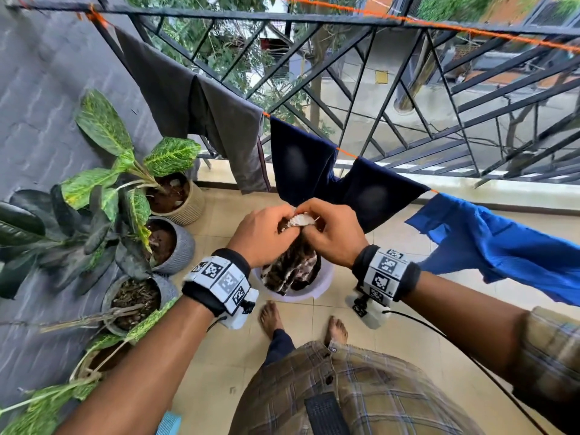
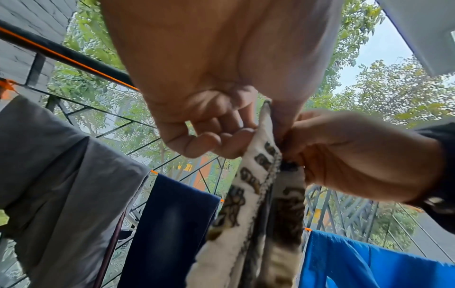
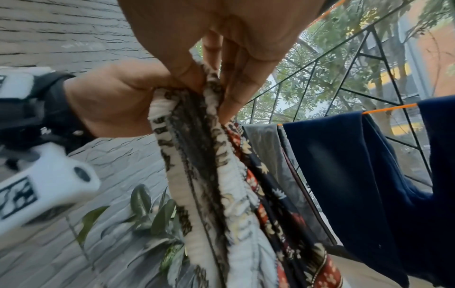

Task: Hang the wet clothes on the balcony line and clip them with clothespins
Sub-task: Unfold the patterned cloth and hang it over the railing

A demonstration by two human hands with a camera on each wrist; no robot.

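A patterned cream, black and rust garment (image 1: 295,265) hangs bunched from both my hands above a pale basin (image 1: 326,282) on the floor. My left hand (image 1: 266,235) pinches its top edge (image 2: 264,136) between thumb and fingers. My right hand (image 1: 332,233) pinches the same elastic edge (image 3: 211,91) right beside it. The orange line (image 1: 346,152) runs diagonally behind, carrying a grey garment (image 1: 201,117), a navy garment (image 1: 314,177) and a bright blue garment (image 1: 502,246). No clothespins are visible.
Potted plants (image 1: 131,196) stand along the grey brick wall at left. The black metal railing (image 1: 392,98) closes the balcony behind the line. My bare feet (image 1: 273,318) stand on the tiled floor near the basin. A second orange line (image 1: 439,26) runs along the railing's top.
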